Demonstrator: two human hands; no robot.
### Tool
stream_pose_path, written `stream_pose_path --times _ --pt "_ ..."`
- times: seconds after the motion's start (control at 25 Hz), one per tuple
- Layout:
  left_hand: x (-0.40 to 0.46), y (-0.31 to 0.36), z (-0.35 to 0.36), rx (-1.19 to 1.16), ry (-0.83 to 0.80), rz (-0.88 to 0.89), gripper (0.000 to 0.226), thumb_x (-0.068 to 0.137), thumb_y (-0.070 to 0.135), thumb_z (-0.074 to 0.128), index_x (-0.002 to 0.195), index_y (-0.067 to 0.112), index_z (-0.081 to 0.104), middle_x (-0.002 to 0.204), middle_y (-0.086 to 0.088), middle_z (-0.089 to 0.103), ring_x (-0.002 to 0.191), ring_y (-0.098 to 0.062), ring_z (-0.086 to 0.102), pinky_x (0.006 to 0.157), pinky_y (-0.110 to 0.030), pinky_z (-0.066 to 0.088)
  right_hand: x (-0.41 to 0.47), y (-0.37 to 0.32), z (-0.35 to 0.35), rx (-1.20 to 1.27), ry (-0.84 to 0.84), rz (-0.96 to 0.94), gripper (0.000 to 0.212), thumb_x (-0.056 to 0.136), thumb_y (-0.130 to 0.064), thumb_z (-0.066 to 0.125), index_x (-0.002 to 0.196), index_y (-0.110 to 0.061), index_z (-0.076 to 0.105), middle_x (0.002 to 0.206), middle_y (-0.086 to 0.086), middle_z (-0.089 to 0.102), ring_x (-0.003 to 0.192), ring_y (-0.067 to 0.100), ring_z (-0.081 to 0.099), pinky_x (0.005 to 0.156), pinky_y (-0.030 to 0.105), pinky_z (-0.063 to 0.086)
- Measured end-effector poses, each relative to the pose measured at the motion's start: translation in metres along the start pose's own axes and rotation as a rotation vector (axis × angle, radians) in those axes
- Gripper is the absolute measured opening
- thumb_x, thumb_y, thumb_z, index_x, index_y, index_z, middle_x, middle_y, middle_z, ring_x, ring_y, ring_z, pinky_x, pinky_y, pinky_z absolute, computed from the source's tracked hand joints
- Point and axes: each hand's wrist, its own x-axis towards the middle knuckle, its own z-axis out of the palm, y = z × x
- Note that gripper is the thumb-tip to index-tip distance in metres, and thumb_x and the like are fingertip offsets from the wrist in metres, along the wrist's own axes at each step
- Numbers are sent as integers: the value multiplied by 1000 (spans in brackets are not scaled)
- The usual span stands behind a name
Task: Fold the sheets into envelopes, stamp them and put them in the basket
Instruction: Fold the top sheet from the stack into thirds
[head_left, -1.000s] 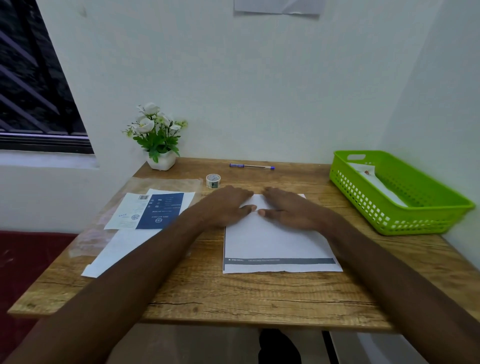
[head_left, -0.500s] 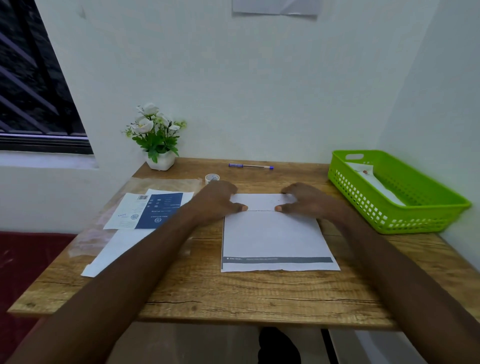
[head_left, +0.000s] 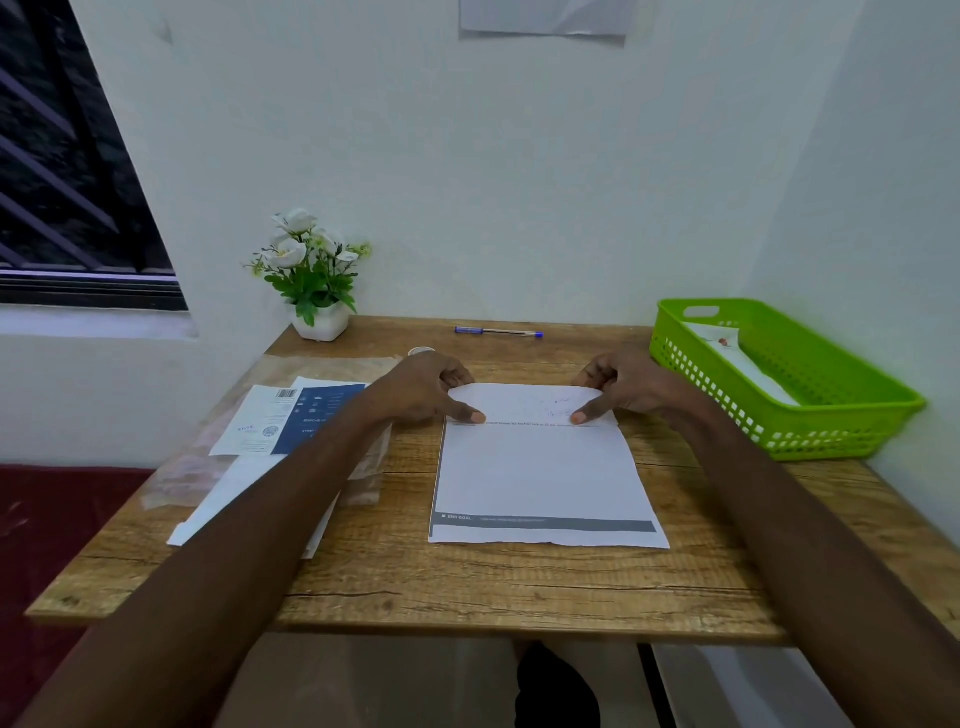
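On the table (head_left: 395, 582), left hand (head_left: 423, 387) and right hand (head_left: 631, 387) pinch the lengthwise sheet's (head_left: 543, 473) folded far edge.

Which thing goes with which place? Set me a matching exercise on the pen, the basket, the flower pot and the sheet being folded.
Things:
1. pen
2. basket
3. flower pot
4. sheet

Places:
A. far left corner of the table
B. right edge, by the wall
C. middle, its far edge held by left hand and right hand
D. far edge, centre

Pairs: 1-D, 2-B, 3-A, 4-C
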Motion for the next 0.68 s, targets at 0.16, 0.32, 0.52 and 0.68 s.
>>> stream_pose_path --times 0.16,0.32,0.52,0.68 --pt "-2 0 0 -38 19 -21 56 68 44 92 115 21 70 109 13 65 96 -6 57 69 -21 42 -2 -1 3 -2 47 -29 77 20 -55 100 86 -27 74 90 -10 75 85 11 68 75 34 55" --pt "0 -3 3 -116 169 17 28 83 27 84 107 19 71 107 6 67 95 -13 58 71 -21 43 -7 -11 6 88 138 -103 41 55 -12 97 86 -21 71 89 -2 72 87 22 66 82 42 56" --pt "-3 0 1 -338 339 39 12 88 9 77 99 8 74 91 -11 72 83 -18 64 75 -44 58 -12 -17 1 183 320 -241 30 70 10 83 88 -12 72 83 3 73 65 10 58 57 23 48" --pt "-4 3 -1 -352 468 102 13 85 10 81 98 6 77 95 -14 76 79 -17 62 73 -40 56 -16 -19 3 131 461 -292 22 71 4 84 79 -14 75 56 -19 66 47 -4 54 51 10 40"
